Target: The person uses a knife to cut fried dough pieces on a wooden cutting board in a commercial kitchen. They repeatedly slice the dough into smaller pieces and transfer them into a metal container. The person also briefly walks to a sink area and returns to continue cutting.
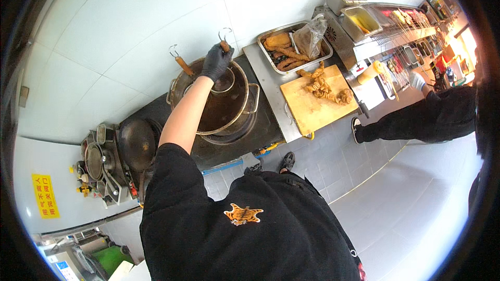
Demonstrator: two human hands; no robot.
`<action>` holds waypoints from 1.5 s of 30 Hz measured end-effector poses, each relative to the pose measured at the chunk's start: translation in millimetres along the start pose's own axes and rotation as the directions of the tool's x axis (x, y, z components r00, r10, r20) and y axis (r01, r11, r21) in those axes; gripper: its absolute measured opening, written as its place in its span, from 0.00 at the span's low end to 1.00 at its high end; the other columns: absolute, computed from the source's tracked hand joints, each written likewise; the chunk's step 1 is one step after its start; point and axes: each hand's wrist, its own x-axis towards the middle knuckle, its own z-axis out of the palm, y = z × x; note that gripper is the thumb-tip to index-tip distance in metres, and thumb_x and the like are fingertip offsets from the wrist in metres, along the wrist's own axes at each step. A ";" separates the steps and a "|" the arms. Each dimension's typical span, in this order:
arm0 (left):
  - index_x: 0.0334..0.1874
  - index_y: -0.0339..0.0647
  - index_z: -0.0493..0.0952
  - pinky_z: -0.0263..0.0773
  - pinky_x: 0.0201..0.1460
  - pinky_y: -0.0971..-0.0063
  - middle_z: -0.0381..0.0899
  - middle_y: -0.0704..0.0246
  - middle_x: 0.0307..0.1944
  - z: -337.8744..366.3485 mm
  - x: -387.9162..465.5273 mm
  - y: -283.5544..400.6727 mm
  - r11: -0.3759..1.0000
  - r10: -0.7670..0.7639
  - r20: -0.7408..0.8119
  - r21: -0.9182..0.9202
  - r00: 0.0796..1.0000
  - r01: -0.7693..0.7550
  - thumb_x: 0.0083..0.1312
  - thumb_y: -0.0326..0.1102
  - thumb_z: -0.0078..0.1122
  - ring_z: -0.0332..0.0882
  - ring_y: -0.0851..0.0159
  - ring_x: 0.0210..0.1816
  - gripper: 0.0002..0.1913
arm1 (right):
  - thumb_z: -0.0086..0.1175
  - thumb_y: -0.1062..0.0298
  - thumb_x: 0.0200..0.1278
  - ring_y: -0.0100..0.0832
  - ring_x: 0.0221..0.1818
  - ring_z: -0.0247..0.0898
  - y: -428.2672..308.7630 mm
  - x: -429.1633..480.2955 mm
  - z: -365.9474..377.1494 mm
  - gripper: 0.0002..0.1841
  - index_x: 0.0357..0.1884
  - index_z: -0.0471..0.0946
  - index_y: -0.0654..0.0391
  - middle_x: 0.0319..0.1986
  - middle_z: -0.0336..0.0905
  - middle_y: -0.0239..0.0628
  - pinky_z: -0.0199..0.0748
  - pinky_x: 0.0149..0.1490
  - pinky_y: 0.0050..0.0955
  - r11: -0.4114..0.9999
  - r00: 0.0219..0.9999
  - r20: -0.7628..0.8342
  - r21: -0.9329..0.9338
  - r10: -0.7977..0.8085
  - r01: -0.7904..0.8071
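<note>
My left hand point(217, 62), in a black glove, is closed around the wooden handle point(224, 45) of a round metal-rimmed utensil, over the far side of a large two-handled metal pot point(245, 103). The handle's hooked end points up; the round rim point(233, 80) sits low inside the pot, around dark liquid point(218, 113). Another hooked wooden handle point(183, 65) leans on the pot's far left rim, its lower part hidden by my hand and arm. The pot stands on a black stove top point(261, 125). My right hand is out of view.
Right of the pot, a wooden board point(312, 113) bears twisted brown food point(326, 89); behind it stands a metal tray point(287, 72) with brown food and a plastic bag. A dark wok point(136, 144) is at left. Another person point(425, 117) stands by the counter at far right.
</note>
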 end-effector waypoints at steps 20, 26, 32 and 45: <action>0.46 0.37 0.83 0.78 0.51 0.56 0.88 0.52 0.43 1.6 13.5 -22.7 0.995 -0.084 0.116 -0.041 0.990 0.090 0.67 0.49 0.68 0.85 0.46 0.47 0.20 | 0.55 0.59 0.73 0.37 0.37 0.82 53.8 22.5 0.4 0.18 0.46 0.84 0.68 0.35 0.87 0.42 0.79 0.43 0.36 0.978 0.981 -0.090 -0.132 -0.172 0.160; 0.49 0.32 0.76 0.77 0.49 0.61 0.81 0.54 0.42 -12.5 -33.2 32.8 0.993 -0.084 -0.375 -0.112 0.923 0.045 0.71 0.39 0.67 0.82 0.52 0.44 0.16 | 0.55 0.59 0.73 0.33 0.34 0.81 31.2 14.4 -6.5 0.16 0.41 0.84 0.65 0.33 0.87 0.40 0.77 0.39 0.33 0.987 0.975 -0.152 -0.043 -0.159 0.154; 0.49 0.37 0.79 0.77 0.48 0.64 0.82 0.58 0.41 64.0 -98.8 116.8 0.954 0.051 -0.018 -0.293 0.999 -0.054 0.71 0.30 0.64 0.82 0.53 0.44 0.08 | 0.54 0.57 0.73 0.29 0.29 0.77 -122.8 46.3 -49.6 0.17 0.35 0.83 0.60 0.26 0.83 0.36 0.73 0.36 0.31 0.955 0.924 -0.241 -0.093 -0.297 0.282; 0.69 0.48 0.75 0.70 0.64 0.48 0.61 0.55 0.78 377.8 -85.8 248.5 0.842 -0.050 0.544 0.474 0.837 -0.258 0.65 0.40 0.66 0.71 0.46 0.65 0.28 | 0.62 0.68 0.59 0.52 0.57 0.74 -529.9 253.9 -43.5 0.20 0.53 0.73 0.57 0.53 0.75 0.47 0.77 0.59 0.50 0.101 0.724 0.339 -0.866 -0.601 0.489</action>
